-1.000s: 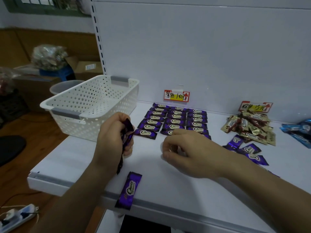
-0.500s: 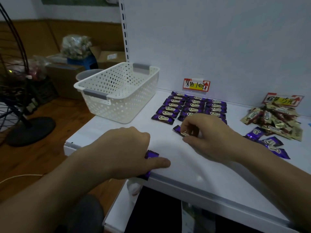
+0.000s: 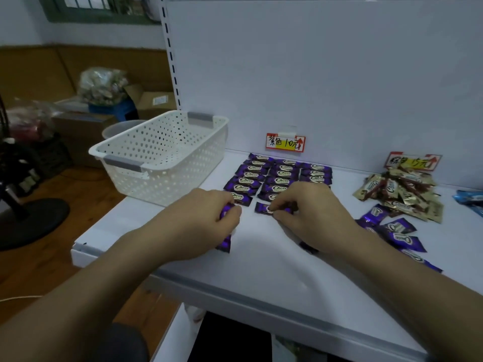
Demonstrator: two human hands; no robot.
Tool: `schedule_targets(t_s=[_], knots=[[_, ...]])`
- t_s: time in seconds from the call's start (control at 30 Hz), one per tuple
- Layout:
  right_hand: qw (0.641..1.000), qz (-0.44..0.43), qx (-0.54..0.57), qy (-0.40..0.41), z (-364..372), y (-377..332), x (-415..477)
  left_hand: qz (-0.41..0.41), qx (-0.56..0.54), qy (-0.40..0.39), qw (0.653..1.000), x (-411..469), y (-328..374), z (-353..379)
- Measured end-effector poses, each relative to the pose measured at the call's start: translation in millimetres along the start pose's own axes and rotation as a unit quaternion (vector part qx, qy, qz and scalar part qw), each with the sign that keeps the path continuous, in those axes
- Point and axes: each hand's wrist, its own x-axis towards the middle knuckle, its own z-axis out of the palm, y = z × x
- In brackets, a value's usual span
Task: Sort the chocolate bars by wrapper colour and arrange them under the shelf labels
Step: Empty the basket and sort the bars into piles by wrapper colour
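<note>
STEP: filling purple rows (image 3: 277, 176) | left hand (image 3: 206, 220): grips spare bars (image 3: 225, 244) | right hand (image 3: 311, 212): pinches bar (image 3: 262, 208) at near row end | NEXT: square it, release.

Purple bars (image 3: 279, 176) are laid flat in three neat columns directly below the purple label (image 3: 285, 142), each set crosswise with its print facing up. A single bar (image 3: 264, 207) is set flat at the foot of the middle column and is pinched by the right hand (image 3: 311, 215). A gripped bar (image 3: 225, 242) is held in the left hand (image 3: 206, 220), below and left of the label, its end showing beneath the fist. Gold bars (image 3: 400, 194) are heaped loosely to the right of the label, under a second label (image 3: 413, 162). Loose purple bars (image 3: 392, 228) are scattered below and right of it. Blue bars (image 3: 469, 198) are seen farthest right.
</note>
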Motion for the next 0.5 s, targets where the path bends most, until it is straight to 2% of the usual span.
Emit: schedule_targets(t_s=[0.13, 0.2, 0.27, 0.33, 0.43, 0.5], knots=[[1.0, 0.004, 0.0, 0.014, 5, 3, 3, -0.026, -0.052, 0.073, 0.996, 26, 5, 3], [1.0, -0.001, 0.002, 0.018, 7, 2, 4, -0.047, -0.15, 0.118, 0.981, 40, 6, 6], [1.0, -0.004, 0.003, 0.022, 8, 3, 5, -0.079, -0.311, 0.168, 0.932, 55, 8, 7], [0.998, 0.009, 0.012, 0.059, 1, 7, 9, -0.108, -0.445, 0.182, 0.87, 65, 15, 7], [0.992, 0.05, 0.027, 0.116, -16, 20, 14, -0.096, -0.518, 0.198, 0.826, 75, 16, 15], [0.993, 0.07, 0.021, 0.09, -19, 27, 15, -0.091, -0.559, 0.208, 0.798, 77, 11, 23]])
